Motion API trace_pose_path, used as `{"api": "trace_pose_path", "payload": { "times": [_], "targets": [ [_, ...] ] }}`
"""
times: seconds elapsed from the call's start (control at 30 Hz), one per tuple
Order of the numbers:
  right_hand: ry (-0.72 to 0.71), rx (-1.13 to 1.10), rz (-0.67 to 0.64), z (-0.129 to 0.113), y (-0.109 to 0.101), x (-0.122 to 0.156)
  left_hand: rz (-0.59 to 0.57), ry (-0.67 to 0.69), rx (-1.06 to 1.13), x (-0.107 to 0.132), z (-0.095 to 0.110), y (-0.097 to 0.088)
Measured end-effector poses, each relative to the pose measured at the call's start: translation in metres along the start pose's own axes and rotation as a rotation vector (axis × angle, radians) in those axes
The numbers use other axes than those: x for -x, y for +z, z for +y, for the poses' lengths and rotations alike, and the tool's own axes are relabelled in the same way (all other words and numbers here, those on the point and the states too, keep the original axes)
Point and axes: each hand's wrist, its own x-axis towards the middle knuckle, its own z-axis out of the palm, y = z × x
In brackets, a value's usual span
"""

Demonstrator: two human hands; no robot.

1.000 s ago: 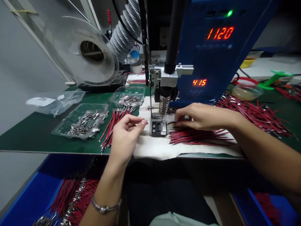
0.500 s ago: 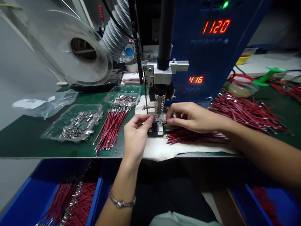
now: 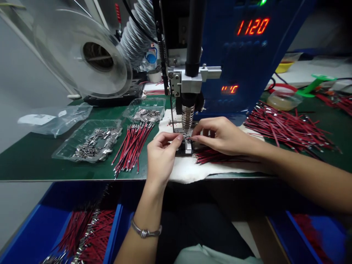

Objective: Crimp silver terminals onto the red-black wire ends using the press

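Observation:
My left hand [image 3: 163,154] is closed in a pinch at the left side of a small metal fixture [image 3: 188,148]. Whatever lies between its thumb and forefinger is too small to make out. From the right, my right hand [image 3: 220,136] pinches a thin red-and-black wire, its end at the fixture. The spring-wrapped tip [image 3: 187,117] of a soldering machine points down just above the fingertips. Under my right hand, a bundle of red-and-black wires [image 3: 206,157] lies on a white cloth [image 3: 184,170].
Clear trays of metal connectors [image 3: 95,145] and a wire bundle [image 3: 133,146] lie left. A large wire pile [image 3: 286,126] is at right. The blue machine housing [image 3: 233,66] rises behind. Blue bins [image 3: 114,227] sit below the table edge. A clear reel [image 3: 82,55] stands back left.
My right hand has moved slightly left, bringing its fingertips closer to my left hand at the fixture. The view has shifted a little, and the lower red readout shows differently.

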Motion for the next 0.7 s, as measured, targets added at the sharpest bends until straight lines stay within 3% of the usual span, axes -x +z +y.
{"api": "trace_pose_path", "payload": {
  "times": [0.23,0.7],
  "targets": [
    [-0.018,0.055,0.083,0.0004,0.0050,0.0006,-0.005,-0.031,0.034,-0.0004,-0.0020,0.0016],
    [-0.065,0.099,0.114,0.0000,0.0059,0.0019,0.017,-0.008,0.025,-0.0011,-0.0031,0.0023]
  ]
}}
